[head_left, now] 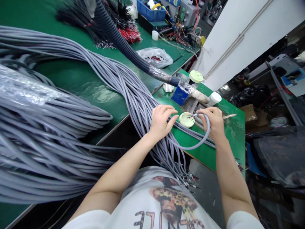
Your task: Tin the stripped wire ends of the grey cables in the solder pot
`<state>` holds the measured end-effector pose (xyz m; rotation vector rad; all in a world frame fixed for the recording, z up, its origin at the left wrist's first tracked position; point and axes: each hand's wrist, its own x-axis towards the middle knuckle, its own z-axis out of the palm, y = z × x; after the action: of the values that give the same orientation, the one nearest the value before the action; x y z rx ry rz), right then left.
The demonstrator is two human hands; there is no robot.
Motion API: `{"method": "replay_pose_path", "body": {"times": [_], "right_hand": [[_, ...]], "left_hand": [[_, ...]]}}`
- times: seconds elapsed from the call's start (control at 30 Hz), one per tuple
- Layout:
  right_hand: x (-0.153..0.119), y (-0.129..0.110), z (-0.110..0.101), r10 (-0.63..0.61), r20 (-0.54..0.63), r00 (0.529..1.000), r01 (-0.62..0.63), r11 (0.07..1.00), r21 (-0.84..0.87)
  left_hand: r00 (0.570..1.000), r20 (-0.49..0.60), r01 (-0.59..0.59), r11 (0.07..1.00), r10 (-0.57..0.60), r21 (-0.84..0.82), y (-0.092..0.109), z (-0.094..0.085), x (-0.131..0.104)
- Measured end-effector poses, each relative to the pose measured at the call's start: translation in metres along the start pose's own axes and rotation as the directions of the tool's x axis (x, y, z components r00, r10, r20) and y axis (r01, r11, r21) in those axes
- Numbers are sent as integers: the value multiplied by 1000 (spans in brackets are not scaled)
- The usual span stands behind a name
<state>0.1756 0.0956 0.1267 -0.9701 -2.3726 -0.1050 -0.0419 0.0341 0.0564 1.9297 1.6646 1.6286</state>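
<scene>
My right hand (213, 122) pinches a grey cable (200, 143) close to its stripped end. Thin coloured wires (190, 116) fan out from that end over a small round pale-green cup (182, 120); whether they touch what is inside, I cannot tell. The cable bends in a loop below the hand and runs left toward the bundle. To the left of the cup is my left hand (162, 122), its thumb and fingers apart with nothing between them. It hovers over or rests against a thick bundle of grey cables (133, 92); contact is unclear.
A ribbed black hose (124, 44) slants across to a blue box (180, 95) beside a soldering area. White (214, 98) and pale-green (196, 76) round containers stand nearby. More coiled grey cables (47, 136) fill the left. Black wire bundles (78, 19) and a plastic bag (156, 57) lie behind.
</scene>
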Motion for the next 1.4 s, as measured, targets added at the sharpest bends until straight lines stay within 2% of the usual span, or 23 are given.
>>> {"method": "replay_pose_path", "body": {"times": [0.13, 0.27, 0.47, 0.67, 0.9, 1.1, 1.27, 1.4], "right_hand": [[2, 10, 8, 5, 37, 999, -5, 1000, 3], [7, 13, 10, -5, 60, 998, 6, 1000, -17], [11, -3, 0, -35, 65, 997, 35, 999, 5], [11, -26, -15, -90, 61, 994, 89, 996, 25], [8, -33, -18, -120, 13, 993, 119, 993, 19], [8, -20, -19, -75, -31, 997, 74, 997, -25], [8, -6, -9, -34, 10, 999, 35, 998, -45], [11, 1, 1, -37, 52, 998, 39, 998, -50]], "left_hand": [[998, 33, 47, 999, -47, -10, -9, 3, -18], [997, 60, 49, 999, -48, -17, -15, 8, -23], [995, 91, -37, 999, 34, 27, -10, 15, -11], [976, 191, -133, 983, 108, 127, 1, 22, 9], [955, 241, -210, 966, 170, 152, -1, 27, 5], [970, 230, -113, 980, 73, 166, -2, 22, -4], [987, 163, -25, 994, 8, 107, -5, 12, -12], [986, 166, 19, 996, -32, 83, -11, 11, -20]]}}
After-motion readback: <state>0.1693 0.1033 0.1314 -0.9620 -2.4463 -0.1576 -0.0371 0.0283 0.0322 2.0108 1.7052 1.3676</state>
